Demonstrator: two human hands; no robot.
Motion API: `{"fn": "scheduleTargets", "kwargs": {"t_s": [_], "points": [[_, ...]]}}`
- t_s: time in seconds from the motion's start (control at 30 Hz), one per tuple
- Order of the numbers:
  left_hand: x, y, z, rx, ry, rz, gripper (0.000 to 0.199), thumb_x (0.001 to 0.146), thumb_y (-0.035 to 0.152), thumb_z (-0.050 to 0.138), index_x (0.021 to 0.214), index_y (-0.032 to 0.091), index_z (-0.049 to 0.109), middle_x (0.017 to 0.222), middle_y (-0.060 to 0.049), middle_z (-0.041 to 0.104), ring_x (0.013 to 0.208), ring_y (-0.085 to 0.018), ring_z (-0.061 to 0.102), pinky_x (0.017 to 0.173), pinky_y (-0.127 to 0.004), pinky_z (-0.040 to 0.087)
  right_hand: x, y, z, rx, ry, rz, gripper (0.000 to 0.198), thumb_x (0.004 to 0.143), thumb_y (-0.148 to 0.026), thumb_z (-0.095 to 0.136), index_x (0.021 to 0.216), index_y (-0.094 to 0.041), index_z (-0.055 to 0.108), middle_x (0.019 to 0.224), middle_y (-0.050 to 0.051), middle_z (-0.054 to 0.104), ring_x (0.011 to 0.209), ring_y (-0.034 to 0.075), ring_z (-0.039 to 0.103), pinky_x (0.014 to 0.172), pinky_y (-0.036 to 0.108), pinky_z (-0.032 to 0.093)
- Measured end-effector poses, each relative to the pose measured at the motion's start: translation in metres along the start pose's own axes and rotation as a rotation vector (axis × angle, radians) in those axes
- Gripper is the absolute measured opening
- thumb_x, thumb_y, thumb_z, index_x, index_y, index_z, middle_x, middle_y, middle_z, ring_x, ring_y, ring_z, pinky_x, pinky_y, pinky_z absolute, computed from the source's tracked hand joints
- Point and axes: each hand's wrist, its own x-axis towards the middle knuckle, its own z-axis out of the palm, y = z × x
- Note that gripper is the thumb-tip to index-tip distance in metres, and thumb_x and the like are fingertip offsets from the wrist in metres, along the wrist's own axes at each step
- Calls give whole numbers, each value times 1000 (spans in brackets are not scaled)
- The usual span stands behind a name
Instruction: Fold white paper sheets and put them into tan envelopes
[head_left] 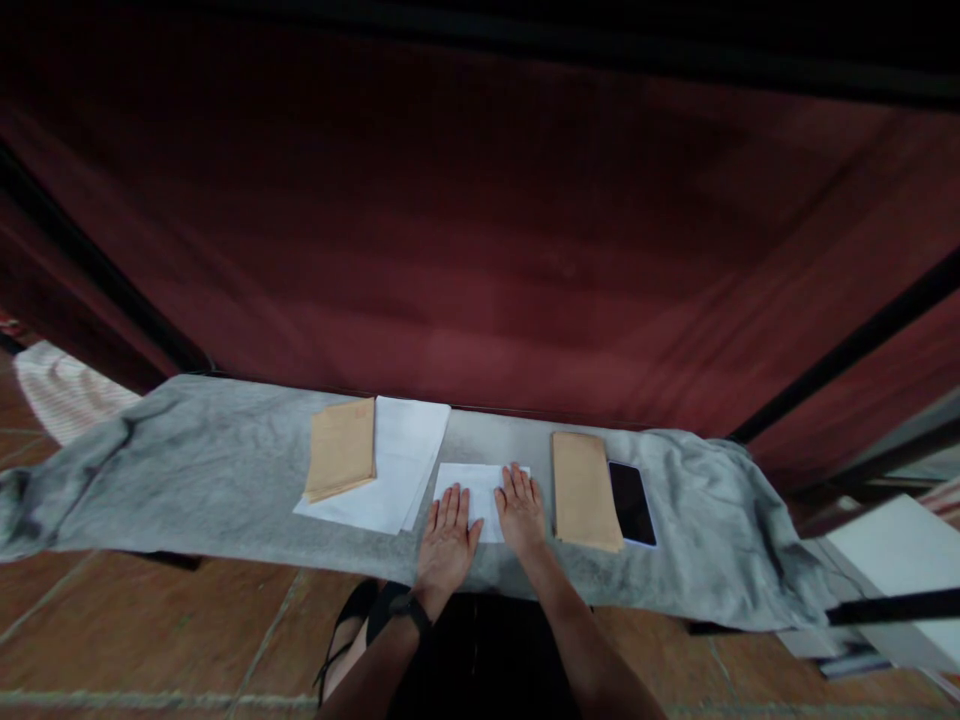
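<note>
Grey-draped surface (225,470): white sheet (489,508) lies crosswise, longer side left to right, directly under left hand (445,545) and right hand (522,512), neither nearer; fingers extended flat, gripping nothing.

Dim light; top near black; edges stretched.

White sheet (489,510) partly hidden under left hand (445,538) and right hand (522,508). Bigger white papers (412,455) run under the left brown stack (343,450); covered part not visible. Layer count in right brown stack (585,490): can't tell. Wristband (411,610) too dark for detail. Grey cloth (225,460) cut off at left edge, hides the surface underneath. White panel (900,550) cut off at right edge. Forearms leave at bottom.
</note>
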Motion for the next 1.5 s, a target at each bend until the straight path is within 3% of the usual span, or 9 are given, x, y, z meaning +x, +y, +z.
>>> {"fn": "scheduleTargets", "kwargs": {"t_s": [0.2, 0.47, 0.7, 1.1, 1.17, 1.33, 1.5], "points": [[7, 3, 7, -16, -15, -22, 58, 100, 39, 32, 150, 11, 40, 156, -15, 39, 146, -26, 33, 120, -47, 27, -1, 6, -1, -24, 9, 51, 52, 103, -34, 34, 151, -15, 39, 157, 14, 36, 146, 25, 33, 119, 46, 22], [47, 34, 19, -123, -29, 139, 55, 103, 36, 25, 147, 9, 43, 155, -13, 41, 146, -24, 34, 120, -45, 28, 0, 8, -1, -39, -74, 37, 53, 103, -29, 33, 154, -14, 33, 161, 14, 28, 149, 25, 26, 120, 47, 18], [57, 13, 21, -80, 3, 97, 61, 102, 43, 26, 149, 6, 40, 155, -17, 39, 148, -25, 31, 121, -46, 26, 0, 5, -3, -35, -23, 50, 52, 103, -32, 36, 152, -14, 38, 157, 15, 35, 146, 26, 33, 119, 47, 21], [33, -8, 14, -16, 83, -113, 64, 100, 40, 28, 148, 0, 40, 153, -21, 40, 146, -30, 34, 118, -48, 29, -2, 5, 2, -30, 15, 59, 52, 103, -33, 35, 151, -14, 40, 157, 14, 35, 146, 26, 32, 120, 46, 20], [23, -10, 12, -14, 104, -113, 64, 99, 40, 29, 148, 1, 39, 154, -22, 39, 146, -31, 33, 118, -49, 29, -2, 4, 1, -26, 14, 61, 52, 103, -33, 35, 151, -14, 39, 157, 15, 36, 146, 26, 33, 120, 47, 20], [0, -12, 4, -29, 81, -30, 59, 99, 40, 32, 152, 15, 37, 157, -12, 37, 147, -26, 32, 119, -48, 28, -1, 4, -4, -18, -4, 64, 53, 103, -33, 33, 153, -15, 36, 157, 15, 37, 146, 26, 33, 120, 48, 19], [-1, -10, 1, 1, 20, -46, 57, 100, 39, 32, 150, 13, 41, 156, -13, 39, 146, -25, 35, 120, -46, 26, -4, -13, -7, 18, 4, 72, 53, 103, -32, 31, 152, -12, 36, 157, 16, 35, 147, 27, 32, 119, 50, 22]]}}
